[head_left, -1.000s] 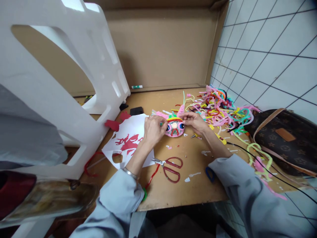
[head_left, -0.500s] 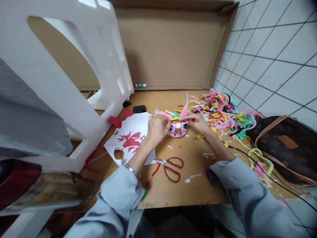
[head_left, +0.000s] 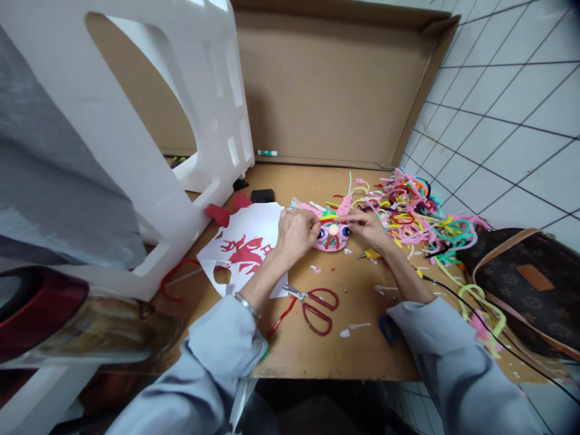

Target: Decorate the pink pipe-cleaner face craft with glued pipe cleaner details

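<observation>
A pink pipe-cleaner animal head [head_left: 332, 243] with two round blue-and-black eyes, a pale round nose and red trim sits on the table between my hands. My left hand [head_left: 296, 232] is closed in a pinch at its upper left edge. From the other side, my right hand [head_left: 369, 229] pinches at its upper right edge, thumb and forefinger along the yellow and red strip [head_left: 333, 218] over the eyes. The fingertips cover parts of this strip. Below my right wrist lies a yellow glue gun [head_left: 372, 254], its metal tip pointing left.
Red-handled scissors [head_left: 319, 308] lie in front, beside white paper [head_left: 267, 220] with red cut-outs. Tangled pipe cleaners [head_left: 408, 208] and a brown bag [head_left: 512, 290] fill the right side. A white plastic frame [head_left: 217, 121] stands left; a black cable [head_left: 480, 314] crosses the right.
The camera has turned slightly, so the scene sits a little further right. Both hands stay at the pipe-cleaner head, and the right fingers reach a bit further along its top strip.
</observation>
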`<action>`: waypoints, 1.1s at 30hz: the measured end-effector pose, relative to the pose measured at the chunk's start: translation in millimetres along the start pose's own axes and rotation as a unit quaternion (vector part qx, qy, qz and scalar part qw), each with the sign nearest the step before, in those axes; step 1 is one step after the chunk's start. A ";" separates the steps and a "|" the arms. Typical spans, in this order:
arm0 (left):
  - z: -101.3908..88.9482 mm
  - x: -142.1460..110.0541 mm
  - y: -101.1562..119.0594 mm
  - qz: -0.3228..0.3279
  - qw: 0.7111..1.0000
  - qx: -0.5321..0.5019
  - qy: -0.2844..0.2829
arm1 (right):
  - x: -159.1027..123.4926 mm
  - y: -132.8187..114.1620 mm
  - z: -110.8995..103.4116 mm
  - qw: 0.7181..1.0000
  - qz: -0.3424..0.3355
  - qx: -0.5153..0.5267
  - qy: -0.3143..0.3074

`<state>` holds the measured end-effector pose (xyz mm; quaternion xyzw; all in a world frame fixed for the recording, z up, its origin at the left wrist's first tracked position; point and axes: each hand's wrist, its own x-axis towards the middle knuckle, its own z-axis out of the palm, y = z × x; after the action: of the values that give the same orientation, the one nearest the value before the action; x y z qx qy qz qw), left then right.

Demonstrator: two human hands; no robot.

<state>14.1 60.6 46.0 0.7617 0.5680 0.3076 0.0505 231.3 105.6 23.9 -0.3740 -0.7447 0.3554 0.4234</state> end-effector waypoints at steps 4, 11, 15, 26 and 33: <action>0.3 0.2 -0.2 0.007 1.000 -0.015 0.001 | -1.2 0.0 1.1 1.000 0.005 0.015 0.013; 2.2 0.2 -0.3 0.000 1.000 -0.022 0.001 | 1.8 1.8 -3.4 0.999 0.038 0.035 0.013; 1.9 0.5 -0.7 0.003 1.000 -0.020 0.001 | 3.1 0.8 -2.8 0.995 0.059 0.071 0.026; 1.6 0.3 -1.2 0.007 1.000 -0.024 0.007 | 2.7 7.4 -5.6 0.992 0.075 0.096 0.033; -1.2 -0.2 2.4 -0.014 1.000 -0.020 -0.002 | -1.2 9.9 -7.4 0.996 -0.058 -0.063 0.027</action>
<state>15.4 59.3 47.8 0.7531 0.5721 0.3169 0.0709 240.9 110.8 17.9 -0.3657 -0.7743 0.2723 0.4388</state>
